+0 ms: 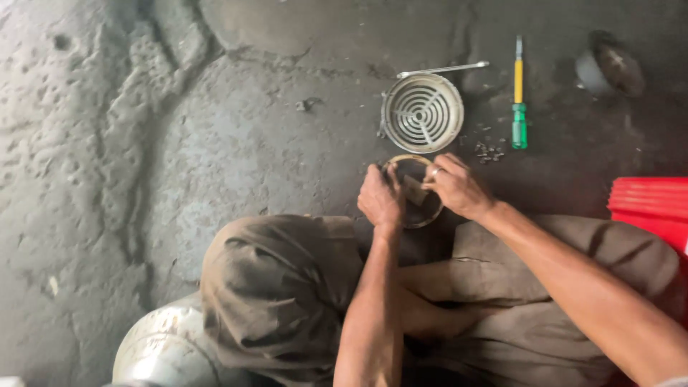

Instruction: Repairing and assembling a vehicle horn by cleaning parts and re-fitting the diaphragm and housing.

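Note:
My left hand (380, 197) grips the left rim of a round dark metal part (421, 208) held just above the floor between my knees. My right hand (457, 188), a ring on one finger, closes on the same part from the right, its fingers pressing a small pale piece at the centre. Just beyond the hands lies a round grey metal cover with curved slots (421, 112). A small heap of screws (489, 151) sits right of it, close to my right hand.
A yellow and green screwdriver (518, 97) and a thin spanner (443, 69) lie on the rough concrete floor. A dark round part (608, 70) rests at the far right, a red plastic crate (652, 208) at the right edge, and a rounded metal housing (161, 351) at the bottom left.

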